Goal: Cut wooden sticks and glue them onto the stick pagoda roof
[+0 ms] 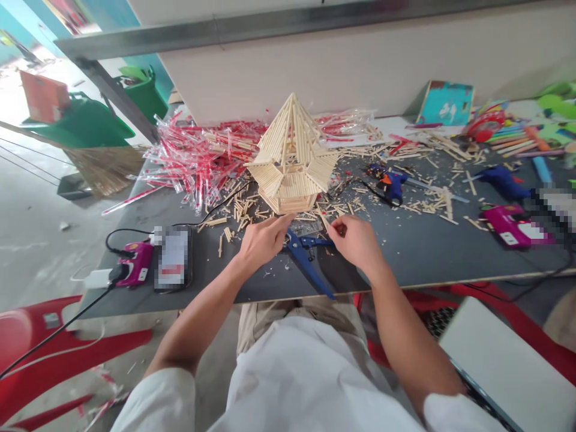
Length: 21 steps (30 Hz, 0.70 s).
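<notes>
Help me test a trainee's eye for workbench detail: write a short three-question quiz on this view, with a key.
1. True or false: the smartphone lies to the left of the pointed-roof stick model in this view.
2. Multiple choice: which tool lies on the grey tabletop in front of the model?
A. a claw hammer
B. blue-handled cutters
C. a paint roller
3. Short answer: which of the person's hands pinches a thin wooden stick?

Key:
1. True.
2. B.
3. The right hand.
</notes>
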### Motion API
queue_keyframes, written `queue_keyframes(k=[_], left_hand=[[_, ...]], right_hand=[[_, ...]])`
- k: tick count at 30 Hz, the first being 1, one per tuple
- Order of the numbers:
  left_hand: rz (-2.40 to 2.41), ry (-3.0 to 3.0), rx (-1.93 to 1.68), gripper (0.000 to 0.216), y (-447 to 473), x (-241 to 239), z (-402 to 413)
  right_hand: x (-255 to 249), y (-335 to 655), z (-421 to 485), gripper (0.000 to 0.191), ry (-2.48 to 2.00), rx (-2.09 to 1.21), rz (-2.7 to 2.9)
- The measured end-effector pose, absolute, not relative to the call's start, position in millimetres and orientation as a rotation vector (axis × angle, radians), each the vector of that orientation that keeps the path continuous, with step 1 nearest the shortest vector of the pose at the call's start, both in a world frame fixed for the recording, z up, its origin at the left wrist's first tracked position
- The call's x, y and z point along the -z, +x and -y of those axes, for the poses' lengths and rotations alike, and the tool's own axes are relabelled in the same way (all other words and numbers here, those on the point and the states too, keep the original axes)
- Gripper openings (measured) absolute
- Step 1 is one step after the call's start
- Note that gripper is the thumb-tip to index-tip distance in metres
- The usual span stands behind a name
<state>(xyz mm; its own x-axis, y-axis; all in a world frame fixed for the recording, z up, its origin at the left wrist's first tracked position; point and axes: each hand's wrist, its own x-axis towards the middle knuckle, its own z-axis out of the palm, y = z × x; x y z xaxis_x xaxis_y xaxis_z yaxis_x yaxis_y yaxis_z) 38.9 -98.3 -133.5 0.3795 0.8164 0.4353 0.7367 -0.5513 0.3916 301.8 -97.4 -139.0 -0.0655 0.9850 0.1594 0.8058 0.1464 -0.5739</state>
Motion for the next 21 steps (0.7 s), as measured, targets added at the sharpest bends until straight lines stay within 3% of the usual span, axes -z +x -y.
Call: queue_keyframes(k=[3, 8, 21], left_hand=[[-1.337, 2.479, -0.927, 0.039, 41.4, 135.4, 99.4], [-1.189, 2.5, -0.963, 0.033, 41.9, 138.3, 99.2], [-1.09, 2.266, -1.238, 0.029, 47.3, 143.3, 101.1]], right_hand=[[134.9, 296.0, 117.1, 0.016, -1.541, -0.792, 1.71], [141.2, 275.6, 128.3, 0.021, -1.373, -0.91, 1.608], [162.3, 260.0, 134.2, 0.013, -1.258, -0.624, 1.611]])
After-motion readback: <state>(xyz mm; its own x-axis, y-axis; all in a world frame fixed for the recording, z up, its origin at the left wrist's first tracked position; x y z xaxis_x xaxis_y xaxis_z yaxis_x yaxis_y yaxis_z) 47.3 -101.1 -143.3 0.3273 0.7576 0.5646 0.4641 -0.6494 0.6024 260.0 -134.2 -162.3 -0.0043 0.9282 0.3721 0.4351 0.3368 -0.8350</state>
